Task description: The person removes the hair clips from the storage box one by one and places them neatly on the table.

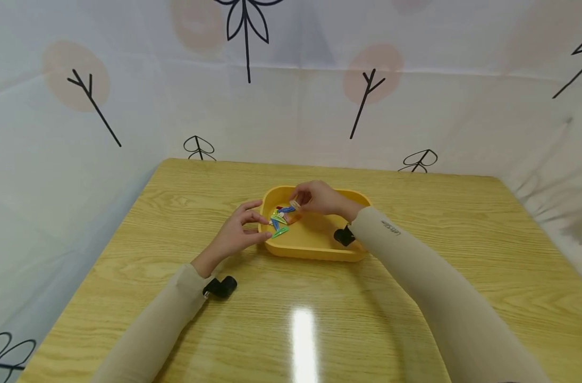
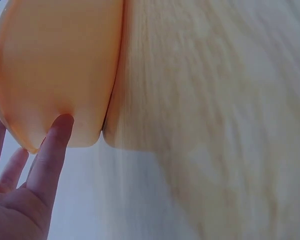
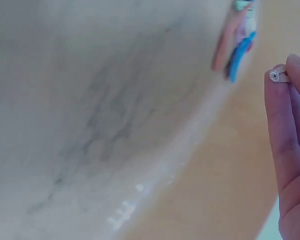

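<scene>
A yellow tray [image 1: 314, 231] stands on the table, with several small colourful hair clips [image 1: 279, 230] lying at its left end. My right hand [image 1: 323, 198] is over the tray, pinching a pale cream hair clip [image 3: 278, 76] between thumb and fingertips. In the right wrist view, blue and pink clips [image 3: 236, 57] lie on the tray floor beyond that hand. My left hand [image 1: 235, 230] rests at the tray's left end with fingers spread and only lightly bent. One fingertip touches the tray's outer wall [image 2: 65, 55], and others are right at the rim.
The tray sits on a wood-grain table [image 1: 252, 330], towards its far edge. A white cloth [image 1: 291, 117] with plant drawings hangs behind and along the sides. Each wrist wears a small black camera [image 1: 222, 287].
</scene>
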Demonstrator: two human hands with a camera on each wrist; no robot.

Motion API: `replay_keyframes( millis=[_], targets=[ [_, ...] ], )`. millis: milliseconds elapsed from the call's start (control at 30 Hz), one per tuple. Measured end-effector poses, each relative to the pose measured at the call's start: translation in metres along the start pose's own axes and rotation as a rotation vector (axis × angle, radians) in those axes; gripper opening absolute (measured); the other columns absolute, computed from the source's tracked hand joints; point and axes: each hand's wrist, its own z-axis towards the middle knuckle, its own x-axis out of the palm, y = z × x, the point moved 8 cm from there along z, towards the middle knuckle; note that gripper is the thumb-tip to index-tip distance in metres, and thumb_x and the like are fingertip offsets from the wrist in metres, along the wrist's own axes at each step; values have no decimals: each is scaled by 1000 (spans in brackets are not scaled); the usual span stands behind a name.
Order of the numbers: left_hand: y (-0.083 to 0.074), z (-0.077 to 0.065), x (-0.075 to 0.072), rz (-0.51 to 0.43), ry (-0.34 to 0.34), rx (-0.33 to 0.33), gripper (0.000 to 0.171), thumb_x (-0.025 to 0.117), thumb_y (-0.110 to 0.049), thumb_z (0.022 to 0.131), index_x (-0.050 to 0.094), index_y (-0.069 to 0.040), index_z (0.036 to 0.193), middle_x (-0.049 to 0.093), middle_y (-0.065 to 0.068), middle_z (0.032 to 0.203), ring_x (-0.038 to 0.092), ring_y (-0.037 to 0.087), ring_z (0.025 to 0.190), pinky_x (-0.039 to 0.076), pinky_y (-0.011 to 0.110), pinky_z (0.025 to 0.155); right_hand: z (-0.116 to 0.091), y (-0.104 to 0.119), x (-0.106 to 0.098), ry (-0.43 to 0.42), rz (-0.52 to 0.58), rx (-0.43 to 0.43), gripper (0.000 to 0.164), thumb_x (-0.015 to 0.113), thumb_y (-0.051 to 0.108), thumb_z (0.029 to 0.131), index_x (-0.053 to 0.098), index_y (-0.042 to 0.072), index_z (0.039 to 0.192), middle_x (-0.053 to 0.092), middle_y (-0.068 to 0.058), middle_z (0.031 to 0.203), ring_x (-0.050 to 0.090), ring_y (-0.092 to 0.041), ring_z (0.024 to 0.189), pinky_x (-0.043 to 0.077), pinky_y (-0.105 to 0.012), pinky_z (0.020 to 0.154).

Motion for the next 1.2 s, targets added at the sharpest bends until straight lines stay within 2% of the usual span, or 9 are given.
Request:
replay_keyframes(
  millis=[333, 500, 567, 800, 933, 1200],
  targets=[
    [3, 0, 0, -4, -5, -20, 34, 75, -17, 80, 64, 5, 103, 31, 2, 145, 46, 30, 118, 48, 37, 89, -7, 17, -13, -74, 63, -29, 30, 68, -4, 82, 63, -2, 111, 61, -8, 90, 60, -21, 82, 52, -34, 80],
    [3, 0, 1, -12, -5, -36, 33, 74, -12, 81, 63, 7, 105, 28, 6, 147, 44, 33, 119, 47, 39, 90, -11, 21, -18, -97, 72, -10, 30, 67, -2, 83, 63, 0, 113, 62, -7, 91, 60, -20, 83, 51, -34, 79],
    [0, -1, 2, -16, -1, -40, 32, 73, -9, 81, 62, 8, 106, 28, 9, 147, 44, 34, 119, 47, 39, 90, -14, 24, -21, -109, 71, -3, 30, 68, -1, 83, 63, 1, 112, 62, -7, 91, 60, -20, 83, 51, -35, 79],
    [-31, -11, 4, -8, 8, -22, 29, 71, -5, 82, 60, 12, 104, 28, 18, 145, 44, 37, 117, 47, 43, 91, -23, 27, -29, -156, 77, 29, 30, 68, 2, 83, 64, 3, 113, 63, -6, 91, 61, -19, 83, 51, -34, 79],
    [-35, -13, 4, -3, 1, -11, 28, 71, -5, 82, 61, 11, 102, 29, 18, 145, 45, 38, 117, 47, 44, 90, -30, 25, -33, -184, 121, 46, 30, 68, 2, 83, 63, 2, 113, 63, -7, 90, 61, -19, 83, 52, -34, 80],
    [-31, -12, 5, 11, 10, -17, 29, 71, -7, 82, 61, 11, 103, 29, 15, 146, 44, 37, 118, 48, 39, 90, -44, 21, -45, -232, 140, 79, 31, 70, 4, 83, 64, 5, 113, 63, -7, 91, 61, -19, 82, 51, -35, 75]
  ],
)
